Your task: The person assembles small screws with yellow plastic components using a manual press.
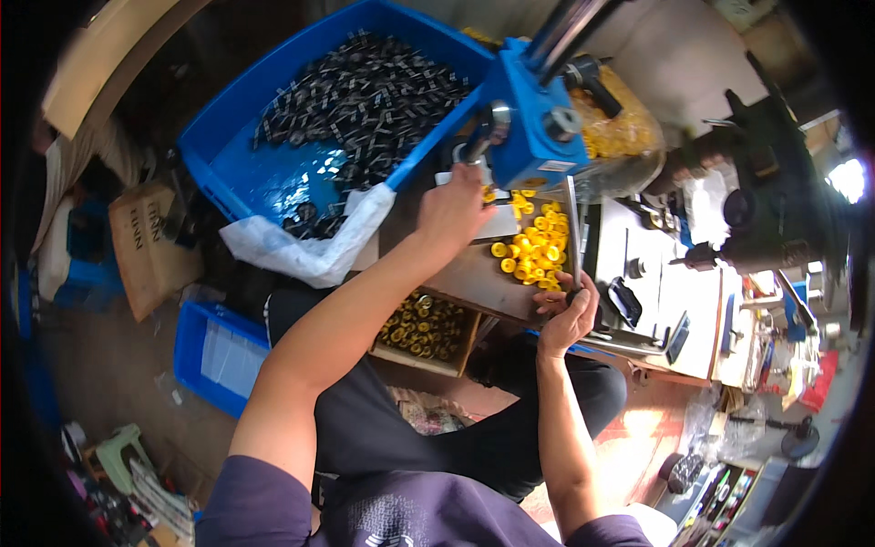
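Far-left package: a brown package [150, 251] leans near the floor, print on its side.
Blue bin: below and right of it, a small blue bin [211, 387] sits low beside the person's leg.
Blue tub: a large blue tub [223, 164] holds a heap of black parts [365, 100] with metal pins; a white sheet [314, 264] drapes over its near corner.
Drawer: under the bench edge, a wooden drawer [415, 364] is full of yellow and dark round pieces.
Left hand: the left hand [451, 210] reaches up over the bench [460, 275], its fingers bunched close together beneath the press; whether they pinch a part I cannot tell.
Yellow caps: a loose pile of yellow caps [533, 253] lies on the bench, between the two hands.
Blue press: a blue press [521, 123] stands above the pile, with a slim metal lever [572, 228] slanting down from it.
Right hand: the right hand [571, 319] is at the bench edge, its fingers curled around the lever's lower end.
Clear bag: behind the press, a clear bag [629, 137] bulges with yellow pieces.
Drill: at the right, a dark green drill machine [775, 196] stands over the brightly lit bench.
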### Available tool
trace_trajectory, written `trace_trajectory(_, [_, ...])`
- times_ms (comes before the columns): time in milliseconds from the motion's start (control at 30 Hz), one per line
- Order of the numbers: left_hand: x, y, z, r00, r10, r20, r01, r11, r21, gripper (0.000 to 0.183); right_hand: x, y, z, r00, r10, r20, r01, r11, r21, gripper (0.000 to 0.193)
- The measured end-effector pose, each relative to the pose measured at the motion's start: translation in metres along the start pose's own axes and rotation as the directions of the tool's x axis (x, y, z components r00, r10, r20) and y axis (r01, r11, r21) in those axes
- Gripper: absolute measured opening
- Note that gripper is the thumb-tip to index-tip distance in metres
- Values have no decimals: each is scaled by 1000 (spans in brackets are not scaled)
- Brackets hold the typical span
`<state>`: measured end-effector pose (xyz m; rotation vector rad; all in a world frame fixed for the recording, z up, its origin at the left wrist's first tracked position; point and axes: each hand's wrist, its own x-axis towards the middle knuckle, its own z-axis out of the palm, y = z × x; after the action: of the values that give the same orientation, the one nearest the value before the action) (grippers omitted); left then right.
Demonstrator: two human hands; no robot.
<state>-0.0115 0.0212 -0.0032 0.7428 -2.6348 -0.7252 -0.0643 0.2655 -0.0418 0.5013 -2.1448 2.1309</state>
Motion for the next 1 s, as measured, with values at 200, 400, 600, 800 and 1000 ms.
trace_trajectory(200, [2, 13, -6, 999, 47, 10, -47, 999, 4, 56, 74, -123, -43, 697, -716, -43, 610, 623, -490, 31])
trace_trajectory(400, [2, 2, -12, 996, 48, -73, -51, 998, -43, 41, 169, -226, 20, 878, -371, 301, 113, 774, 623, 57])
trace_trajectory(600, [3, 7, -17, 999, 1, -49, -8, 990, -138, 45, 143, -18, 25, 896, -193, 399, 387, 780, -492, 21])
trace_trajectory(800, [-13, 1, -34, 761, -257, 596, 640, 148, -754, 29, 144, 21, 43, 800, 110, 590, 499, 423, -756, 19])
trace_trajectory(1000, [-28, -34, -114, 761, 24, 648, 645, -127, -753, 23, 148, 31, 47, 806, 164, 568, 461, 428, -777, 15])
